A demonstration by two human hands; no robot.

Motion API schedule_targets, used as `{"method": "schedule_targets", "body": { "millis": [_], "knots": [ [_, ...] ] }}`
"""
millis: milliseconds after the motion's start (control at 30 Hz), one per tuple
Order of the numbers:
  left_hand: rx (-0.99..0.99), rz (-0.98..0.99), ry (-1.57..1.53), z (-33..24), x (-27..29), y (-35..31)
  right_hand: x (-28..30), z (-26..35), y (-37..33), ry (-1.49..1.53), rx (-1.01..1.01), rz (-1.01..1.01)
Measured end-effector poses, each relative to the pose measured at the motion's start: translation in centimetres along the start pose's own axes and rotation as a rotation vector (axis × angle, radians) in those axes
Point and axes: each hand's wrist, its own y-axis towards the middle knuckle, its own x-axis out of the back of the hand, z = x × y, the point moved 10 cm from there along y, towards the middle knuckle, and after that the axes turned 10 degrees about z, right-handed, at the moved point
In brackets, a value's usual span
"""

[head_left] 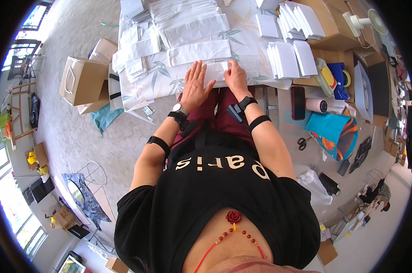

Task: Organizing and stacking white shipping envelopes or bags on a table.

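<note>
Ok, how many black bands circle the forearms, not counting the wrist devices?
2: one black band on the left forearm, a second band on the right forearm. No others seem hidden there.

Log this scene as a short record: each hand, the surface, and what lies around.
Left hand: open, palm down, across the table's near edge
Right hand: fingers curled at a flat white piece; grip unclear
Surface: pale, leaf-patterned table cover
Beyond hands: flat white strips
Right side: folded white stacks, dark phone, pink cylinder
Left of table: cardboard box
</note>
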Motion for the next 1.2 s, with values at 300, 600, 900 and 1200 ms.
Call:
{"method": "schedule_targets", "body": {
  "millis": [300, 600, 900, 1200],
  "knots": [
    [-0.036, 0.185, 0.266, 0.1, -3.4, -0.1, 0.0, -0.1, 0.5, 0.014, -0.008, 0.038],
    [-0.02, 0.201, 0.317, 0.4, -4.1, -0.2, 2.3, 5.0, -1.3, -0.156, 0.252, -0.132],
    [-0.061, 0.133, 0.171, 0.9, -2.5, 1.7, -2.0, 3.7, -1.3, -0.041, 0.276, 0.094],
    [-0.059, -0.027, 0.062, 1.0, -0.7, 12.9, -2.0, 3.3, -1.1, -0.019, 0.278, 0.094]
  ]
}}
